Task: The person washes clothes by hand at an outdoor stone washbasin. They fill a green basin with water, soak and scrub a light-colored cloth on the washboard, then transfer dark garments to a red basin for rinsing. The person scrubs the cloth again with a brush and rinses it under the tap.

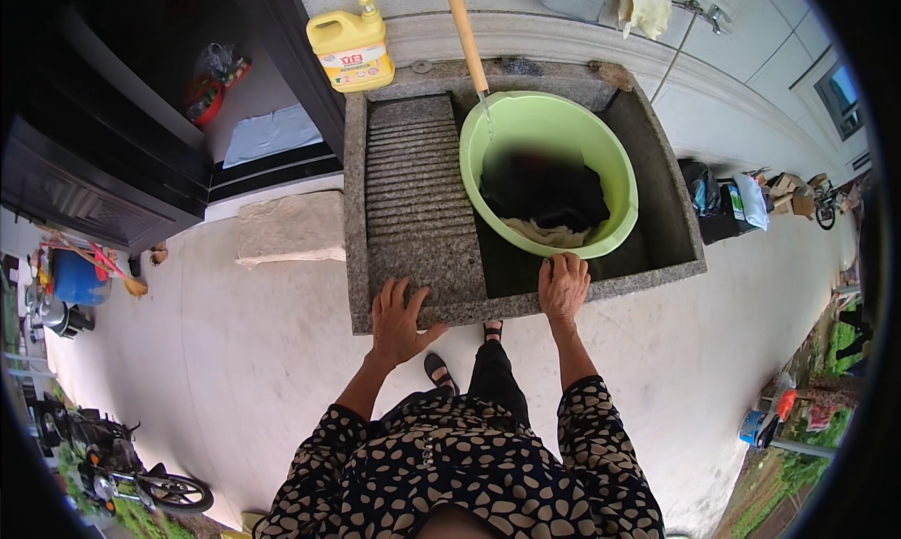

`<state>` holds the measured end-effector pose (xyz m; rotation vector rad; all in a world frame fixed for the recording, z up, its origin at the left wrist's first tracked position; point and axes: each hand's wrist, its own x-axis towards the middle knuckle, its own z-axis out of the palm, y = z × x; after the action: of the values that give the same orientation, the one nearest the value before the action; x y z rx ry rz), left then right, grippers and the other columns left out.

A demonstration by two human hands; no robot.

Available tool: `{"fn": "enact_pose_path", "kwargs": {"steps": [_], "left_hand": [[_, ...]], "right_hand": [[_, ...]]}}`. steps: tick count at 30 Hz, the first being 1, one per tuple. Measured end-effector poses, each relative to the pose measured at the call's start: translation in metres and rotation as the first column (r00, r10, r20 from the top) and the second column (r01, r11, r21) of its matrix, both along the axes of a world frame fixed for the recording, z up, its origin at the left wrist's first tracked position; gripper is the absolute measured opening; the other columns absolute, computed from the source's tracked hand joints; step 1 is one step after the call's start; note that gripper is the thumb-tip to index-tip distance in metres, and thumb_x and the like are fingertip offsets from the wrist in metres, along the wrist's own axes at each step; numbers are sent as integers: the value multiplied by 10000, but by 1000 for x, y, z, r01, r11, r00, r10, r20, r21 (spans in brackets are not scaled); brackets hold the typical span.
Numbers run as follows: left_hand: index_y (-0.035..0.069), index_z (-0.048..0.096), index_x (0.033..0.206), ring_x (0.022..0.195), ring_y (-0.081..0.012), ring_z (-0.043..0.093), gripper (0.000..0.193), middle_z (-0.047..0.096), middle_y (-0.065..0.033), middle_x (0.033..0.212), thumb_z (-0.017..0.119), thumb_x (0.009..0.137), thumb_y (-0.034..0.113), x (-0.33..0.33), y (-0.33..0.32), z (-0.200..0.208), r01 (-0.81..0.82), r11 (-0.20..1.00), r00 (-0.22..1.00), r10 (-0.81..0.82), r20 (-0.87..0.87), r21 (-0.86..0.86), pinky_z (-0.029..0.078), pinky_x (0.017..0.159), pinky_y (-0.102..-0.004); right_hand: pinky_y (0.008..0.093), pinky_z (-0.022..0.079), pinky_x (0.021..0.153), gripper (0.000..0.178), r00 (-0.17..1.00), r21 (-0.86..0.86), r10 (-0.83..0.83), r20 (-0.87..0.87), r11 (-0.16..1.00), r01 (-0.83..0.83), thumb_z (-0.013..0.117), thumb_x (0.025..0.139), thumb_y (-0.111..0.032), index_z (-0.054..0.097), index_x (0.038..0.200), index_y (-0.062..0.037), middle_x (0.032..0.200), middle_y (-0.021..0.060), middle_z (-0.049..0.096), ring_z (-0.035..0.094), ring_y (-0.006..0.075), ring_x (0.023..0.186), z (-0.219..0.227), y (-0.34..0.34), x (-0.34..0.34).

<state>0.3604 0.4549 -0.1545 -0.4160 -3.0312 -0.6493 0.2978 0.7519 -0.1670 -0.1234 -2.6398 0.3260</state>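
My left hand (pixel 401 325) lies open with fingers spread on the near edge of the ribbed stone washboard (pixel 422 182), the left part of a stone sink. My right hand (pixel 564 288) is closed at the near rim of a light green basin (pixel 615 178), its fingers curled over that rim. Dark wet cloth (pixel 544 192) fills much of the basin, partly blurred. A paler cloth (pixel 544 234) shows at its near side. Above the basin's left rim hangs a tan pipe (pixel 465 32), and a thin stream runs from its end into the basin.
A yellow pump jug (pixel 352 49) stands at the sink's far left corner. The stone sink rim (pixel 648 278) borders the basin. Left are a beige mat (pixel 292 227) and an open dark door (pixel 94 117). A pale cloth (pixel 645 14) hangs on the wall. A motorcycle (pixel 122 464) stands lower left.
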Motion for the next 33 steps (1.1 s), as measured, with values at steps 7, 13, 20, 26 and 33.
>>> {"fn": "enact_pose_path", "kwargs": {"steps": [7,13,20,26,33], "left_hand": [[145,499,1298,1311,-395,260,680,347,-168,1387,549,823,628,1,-4,-15,25,997,1000,-25,2,-68,238,1035,-550],[150,504,1297,1297,-379,296,680,363,-142,1384,543,823,636,1,-1,-12,19,993,998,-26,-64,-118,278,1012,-539],[161,510,1293,1301,-358,304,693,372,-115,1389,566,798,643,1,7,-4,-13,987,999,8,-31,-159,293,1008,-533],[151,519,1290,1287,-369,329,688,399,-130,1370,597,788,616,-1,11,0,-15,991,999,9,-44,-133,313,971,-550],[116,386,1378,1283,-402,318,632,377,-173,1365,555,888,478,-29,39,-17,-182,974,979,165,-123,-138,310,960,-583]], "right_hand": [[431,412,758,367,979,8,-124,160,992,124,639,762,-254,546,1091,-121,1078,84,520,519,291,972,0,-5,-3],[447,410,768,498,912,70,-180,368,984,166,628,762,-298,511,1230,-174,1251,82,459,517,284,1025,12,-10,-7],[439,419,756,413,928,25,-166,334,986,168,613,790,-275,560,1190,-187,1250,58,492,536,277,1012,0,-5,-11],[431,424,750,376,927,20,-174,332,984,178,619,812,-263,572,1177,-185,1234,51,510,545,264,1007,3,-4,-11],[427,416,750,376,910,0,-154,385,986,167,613,836,-265,557,1196,-173,1260,58,494,547,260,1006,8,-5,-13]]}}
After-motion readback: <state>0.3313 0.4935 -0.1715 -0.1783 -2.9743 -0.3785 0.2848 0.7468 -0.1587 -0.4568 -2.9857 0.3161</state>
